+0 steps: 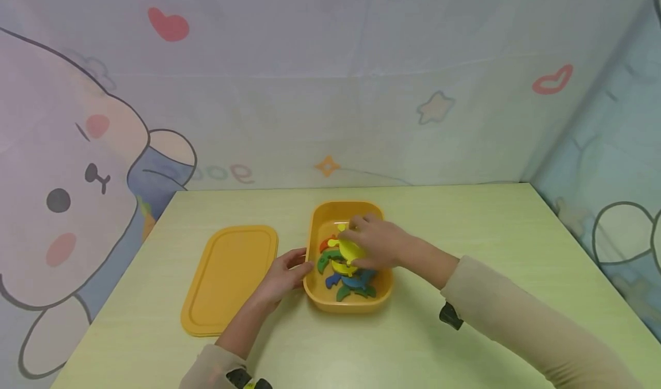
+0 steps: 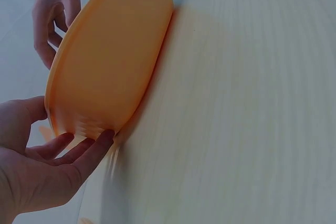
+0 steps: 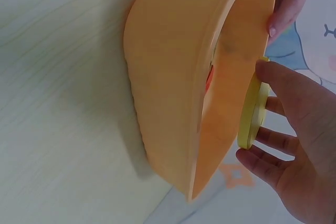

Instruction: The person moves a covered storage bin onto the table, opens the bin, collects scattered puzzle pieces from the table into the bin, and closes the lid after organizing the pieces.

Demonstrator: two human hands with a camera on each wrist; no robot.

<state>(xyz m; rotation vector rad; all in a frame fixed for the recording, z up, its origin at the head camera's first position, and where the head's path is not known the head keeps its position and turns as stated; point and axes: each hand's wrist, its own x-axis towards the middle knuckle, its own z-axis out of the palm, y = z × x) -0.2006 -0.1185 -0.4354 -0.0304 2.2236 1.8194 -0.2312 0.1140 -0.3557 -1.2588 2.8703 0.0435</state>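
An orange-yellow plastic box (image 1: 346, 307) stands on the table with several flat toy pieces inside: a green curved piece (image 1: 323, 261), a blue piece (image 1: 353, 283), a yellow curved piece (image 1: 343, 268) and a partly covered red piece (image 1: 326, 243). My left hand (image 1: 281, 277) holds the box's left side, thumb at the rim and fingers against the outer wall (image 2: 100, 72). Over the box, my right hand (image 1: 379, 241) pinches a flat yellow toy piece (image 3: 252, 111) between thumb and fingers. In the head view this hand covers part of the box's right rim.
A flat orange-yellow lid (image 1: 232, 277) lies on the pale table (image 1: 465, 222), left of the box. Behind the table's far edge hangs a printed cloth (image 1: 289, 108), and another cloth side (image 1: 609, 177) rises at the right.
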